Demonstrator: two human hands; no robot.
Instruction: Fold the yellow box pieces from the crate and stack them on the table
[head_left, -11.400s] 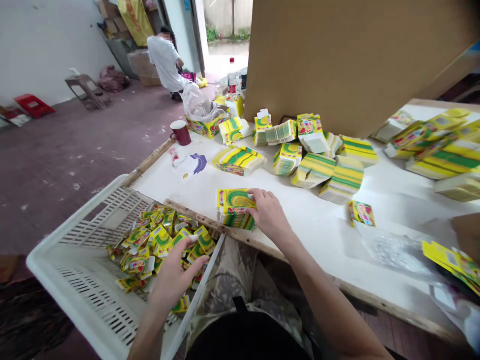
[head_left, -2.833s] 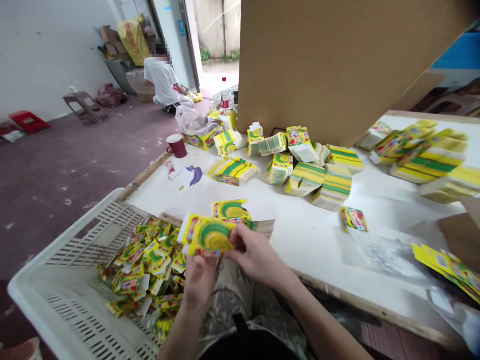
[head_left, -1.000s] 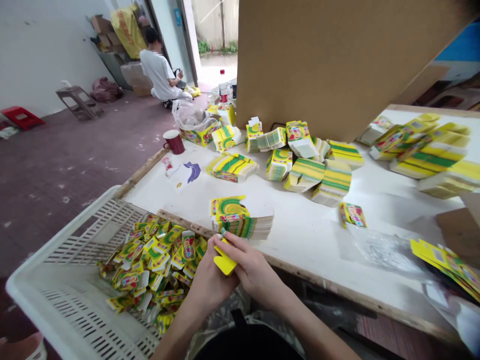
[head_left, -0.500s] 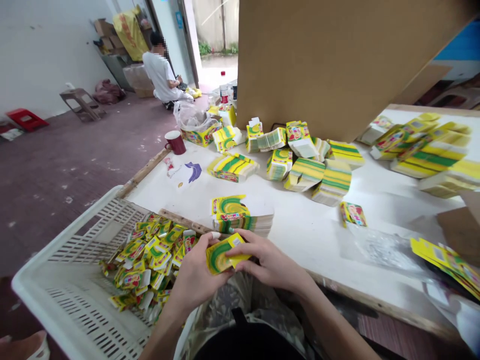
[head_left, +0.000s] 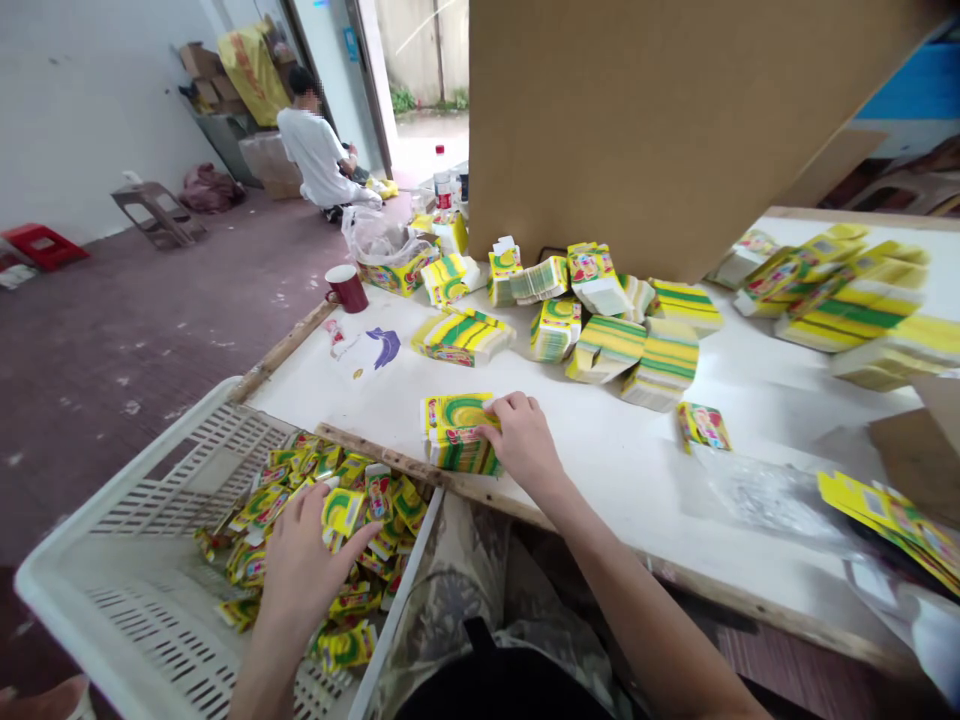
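The left hand (head_left: 304, 555), fingers spread, hung over one crate (head_left: 172, 545) of boxes (head_left: 379, 490) too heaped to count; the right hand (head_left: 523, 440) touched one stack (head_left: 454, 430) on the tabletop (head_left: 600, 470), its grip unclear

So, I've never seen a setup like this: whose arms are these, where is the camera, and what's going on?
There's no machine here, just a person's two bare hands. Every picture comes from one camera worn on that person's head, looking forward and down.

The left hand is spread open above a white crate of small yellow cartons. The right hand touches the near stack of cartons at the edge of the white table; I can't tell whether it grips one.

Farther back on the table are more carton stacks and a dark red mug. Beyond, a person in a white shirt is down low on the floor.
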